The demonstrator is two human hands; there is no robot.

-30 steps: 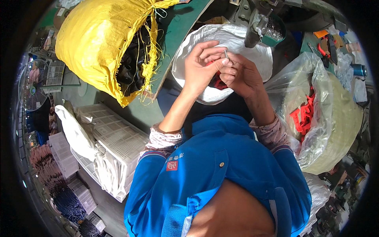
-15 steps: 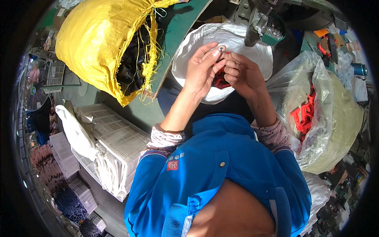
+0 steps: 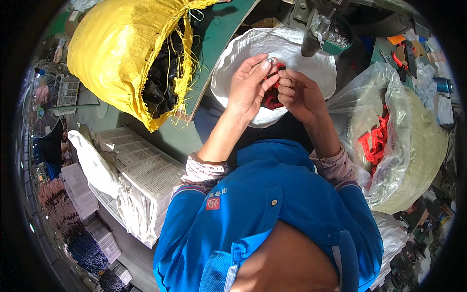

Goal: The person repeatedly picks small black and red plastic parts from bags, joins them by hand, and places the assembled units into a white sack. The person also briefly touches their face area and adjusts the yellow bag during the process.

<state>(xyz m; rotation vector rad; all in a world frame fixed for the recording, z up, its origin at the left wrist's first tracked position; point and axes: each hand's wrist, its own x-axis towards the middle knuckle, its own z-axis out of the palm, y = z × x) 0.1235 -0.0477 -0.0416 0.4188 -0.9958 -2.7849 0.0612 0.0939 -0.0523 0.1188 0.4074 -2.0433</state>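
Up close, the left hand (image 3: 248,87) pinched a small silvery metal piece (image 3: 269,61) between thumb and fingertips, its fingers closed around it. The right hand (image 3: 299,95) sat just beside it, touching it, fingers curled shut on a red plastic part (image 3: 270,99) that showed between the two palms. Which way the red part's long axis ran could not be told, since the hands hid most of it; the metal piece was too small to show any direction.

Both hands hung over a white sack (image 3: 243,51), open-mouthed, its inside mostly bare white. To the right of the white sack lay a clear plastic bag (image 3: 389,146) holding more red plastic parts (image 3: 374,141), lined inside a pale green woven bag. To the left of the white sack, a yellow woven sack (image 3: 116,53) gaped open, with dark parts (image 3: 163,82) inside and loose yellow threads at its mouth, resting on a green surface (image 3: 219,29). Beyond the white sack stood a small green bowl (image 3: 340,36) of tiny metal bits. Left of and below the white sack sat white slotted crates (image 3: 146,170) draped with white bags. The person wore a blue shirt with a small red square badge (image 3: 212,203) on the left sleeve.
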